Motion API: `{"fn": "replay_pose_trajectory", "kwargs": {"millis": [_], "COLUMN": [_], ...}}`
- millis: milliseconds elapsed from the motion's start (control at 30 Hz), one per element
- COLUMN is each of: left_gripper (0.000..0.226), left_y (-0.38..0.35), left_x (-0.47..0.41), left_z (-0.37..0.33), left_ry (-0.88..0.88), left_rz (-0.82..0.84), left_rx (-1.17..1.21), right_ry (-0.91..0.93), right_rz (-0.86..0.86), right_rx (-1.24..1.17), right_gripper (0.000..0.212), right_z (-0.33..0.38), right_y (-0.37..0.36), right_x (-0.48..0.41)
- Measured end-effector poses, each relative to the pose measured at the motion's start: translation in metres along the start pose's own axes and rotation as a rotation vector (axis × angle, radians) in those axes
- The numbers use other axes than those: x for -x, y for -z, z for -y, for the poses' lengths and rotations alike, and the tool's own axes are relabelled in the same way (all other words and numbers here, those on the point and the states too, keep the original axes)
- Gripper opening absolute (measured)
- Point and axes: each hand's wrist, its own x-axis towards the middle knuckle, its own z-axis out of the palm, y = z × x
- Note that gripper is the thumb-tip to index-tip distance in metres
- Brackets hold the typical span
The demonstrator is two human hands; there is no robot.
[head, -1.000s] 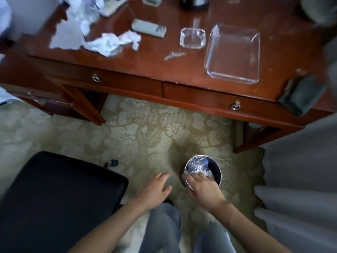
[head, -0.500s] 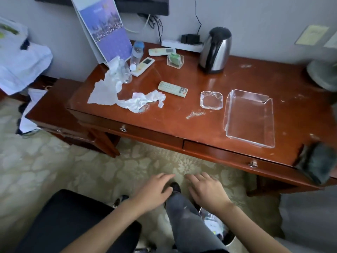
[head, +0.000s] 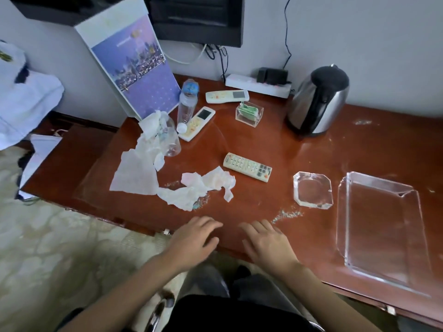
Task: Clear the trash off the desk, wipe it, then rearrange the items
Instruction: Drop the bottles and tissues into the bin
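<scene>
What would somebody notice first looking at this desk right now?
Probably the crumpled white tissues sprawled over the left half of the red-brown desk, spilling from a tipped clear cup. Next, the shiny steel kettle at the back right and the big clear acrylic tray at the right edge. Both empty hands, left hand and right hand, hover open at the near edge.

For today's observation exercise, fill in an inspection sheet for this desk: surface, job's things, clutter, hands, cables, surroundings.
Surface: wooden desk, scattered crumbs.
Job's things: crumpled tissues, flat paper sheet, empty bottle.
Clutter: three remotes, nearest; kettle; glass ashtray; clear tray; calendar.
Hands: left hand and right hand open, empty, at the front edge.
Cables: power strip, black cord up the wall.
Surroundings: patterned carpet.
</scene>
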Motion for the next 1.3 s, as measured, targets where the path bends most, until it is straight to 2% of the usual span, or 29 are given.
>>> {"fn": "replay_pose_trajectory", "kwargs": {"millis": [267, 433, 567, 667, 800, 900, 1000, 1100, 1167, 1300], "left_gripper": [0.042, 0.056, 0.071, 0.081, 0.09, 0.097, 0.096, 0.085, 0.078, 0.067], "left_y": [0.056, 0.096, 0.119, 0.128, 0.141, 0.146, 0.15, 0.149, 0.145, 0.143], "left_x": [-0.074, -0.119, -0.148, -0.17, -0.203, -0.225, -0.238, -0.245, -0.248, -0.245], "left_z": [0.118, 0.198, 0.243, 0.265, 0.275, 0.275, 0.269, 0.262, 0.261, 0.258], "left_ry": [-0.203, -0.399, -0.574, -0.702, -0.857, -0.872, -0.94, -1.041, -1.105, -1.153], "left_rz": [-0.056, -0.013, -0.007, -0.026, 0.028, 0.083, 0.067, 0.016, 0.001, -0.056], "left_rx": [-0.326, -0.471, -0.583, -0.579, -0.567, -0.604, -0.626, -0.601, -0.539, -0.338], "right_ry": [-0.124, -0.177, -0.411, -0.468, -0.382, -0.262, -0.208, -0.199, -0.285, -0.579], "right_rz": [0.117, 0.207, 0.194, 0.156, 0.12, 0.141, -0.004, -0.159, -0.213, -0.289], "right_rx": [0.056, 0.126, -0.05, -0.092, -0.077, 0.037, -0.002, -0.123, -0.234, -0.538], "right_gripper": [0.049, 0.067, 0.084, 0.089, 0.09, 0.087, 0.069, 0.046, 0.047, 0.053], "right_z": [0.023, 0.043, 0.067, 0.088, 0.099, 0.092, 0.079, 0.067, 0.062, 0.054], "right_y": [-0.018, -0.037, -0.056, -0.07, -0.084, -0.093, -0.096, -0.086, -0.074, -0.046], "right_x": [-0.106, -0.168, -0.185, -0.189, -0.191, -0.192, -0.197, -0.208, -0.215, -0.227]}}
